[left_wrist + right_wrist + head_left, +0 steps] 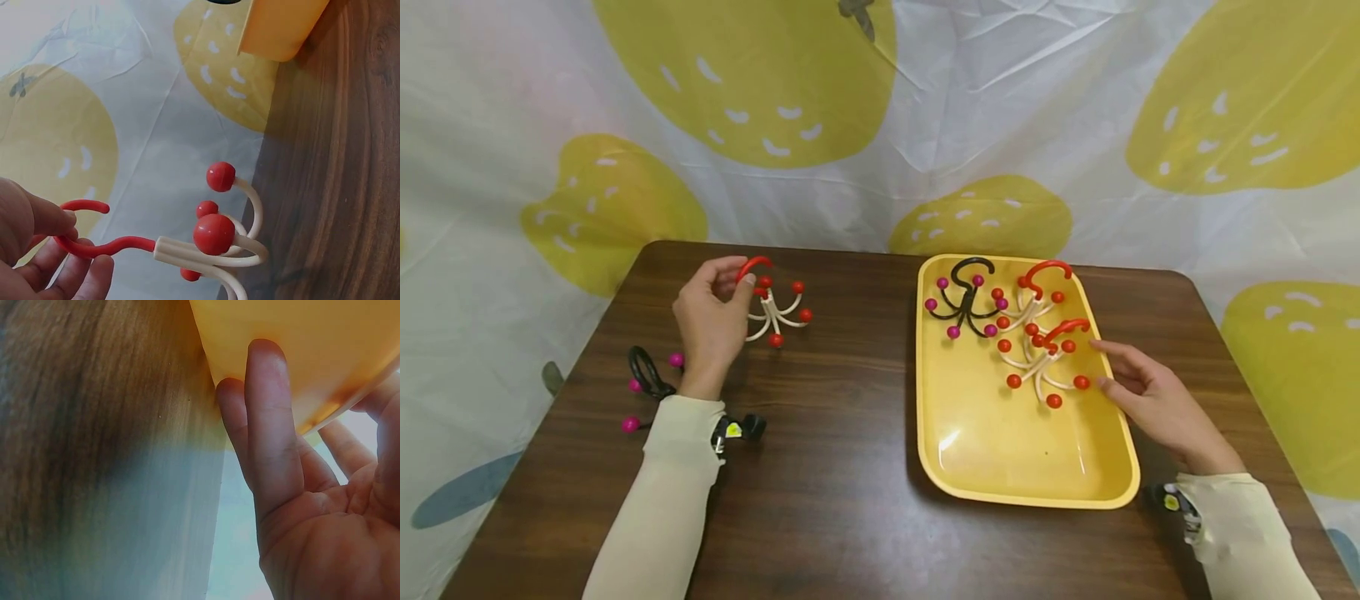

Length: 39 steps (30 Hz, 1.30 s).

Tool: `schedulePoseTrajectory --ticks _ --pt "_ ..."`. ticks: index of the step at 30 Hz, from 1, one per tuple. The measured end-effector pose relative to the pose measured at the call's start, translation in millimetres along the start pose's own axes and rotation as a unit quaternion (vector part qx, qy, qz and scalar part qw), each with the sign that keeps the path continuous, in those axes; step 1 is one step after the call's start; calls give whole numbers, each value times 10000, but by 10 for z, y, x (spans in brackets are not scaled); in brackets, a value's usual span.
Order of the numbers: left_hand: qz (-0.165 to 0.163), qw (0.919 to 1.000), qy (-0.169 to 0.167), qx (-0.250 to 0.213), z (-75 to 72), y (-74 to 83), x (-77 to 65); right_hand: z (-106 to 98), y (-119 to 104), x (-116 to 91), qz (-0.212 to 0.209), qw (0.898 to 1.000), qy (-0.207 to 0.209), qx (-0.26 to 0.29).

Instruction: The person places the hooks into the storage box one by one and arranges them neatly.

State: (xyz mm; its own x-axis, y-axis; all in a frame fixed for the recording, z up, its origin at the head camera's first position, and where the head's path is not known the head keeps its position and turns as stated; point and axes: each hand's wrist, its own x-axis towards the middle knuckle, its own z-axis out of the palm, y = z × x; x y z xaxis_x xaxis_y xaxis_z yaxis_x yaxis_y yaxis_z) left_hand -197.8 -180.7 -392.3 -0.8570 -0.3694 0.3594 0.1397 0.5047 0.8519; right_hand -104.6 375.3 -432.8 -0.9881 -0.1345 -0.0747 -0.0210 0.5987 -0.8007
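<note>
In the head view my left hand (715,321) pinches the red hook top of a white, multi-armed hanging hook (772,312) with red ball tips. The left wrist view shows thumb and fingers on its curved red hook (100,250), with the white arms (206,253) near the wooden surface. My right hand (1157,404) touches the outside of the yellow tray (1030,492) at its right side. Its fingers (269,412) lie rather straight along the tray wall in the right wrist view. Inside the tray are a black hanging hook (966,304) with magenta tips and two red-and-white ones (1041,367).
Another black hanging hook (651,379) with magenta balls lies on the brown table (820,467), partly hidden by the left forearm. A fruit-printed cloth (820,200) hangs along the table's back edge.
</note>
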Motion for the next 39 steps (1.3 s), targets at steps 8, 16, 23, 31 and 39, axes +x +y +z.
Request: schedulePoseTrajectory --ticks 8,16,23,31,39 --pt "93 9997 -78 -207 -49 135 -62 -1 1 -7 62 10000 -16 -61" --pt "321 9982 -220 -460 -87 286 -126 -2 26 10 -44 10000 1 -20" --pt "651 9948 -448 -635 -106 440 -202 2 17 6 -51 9999 7 -87" --pt "967 9895 -754 -761 -73 591 -269 0 4 -5 -127 9999 8 -69" --pt "1231 9842 -1030 -745 -23 720 -339 -2 -2 -3 -115 9999 -13 -118"
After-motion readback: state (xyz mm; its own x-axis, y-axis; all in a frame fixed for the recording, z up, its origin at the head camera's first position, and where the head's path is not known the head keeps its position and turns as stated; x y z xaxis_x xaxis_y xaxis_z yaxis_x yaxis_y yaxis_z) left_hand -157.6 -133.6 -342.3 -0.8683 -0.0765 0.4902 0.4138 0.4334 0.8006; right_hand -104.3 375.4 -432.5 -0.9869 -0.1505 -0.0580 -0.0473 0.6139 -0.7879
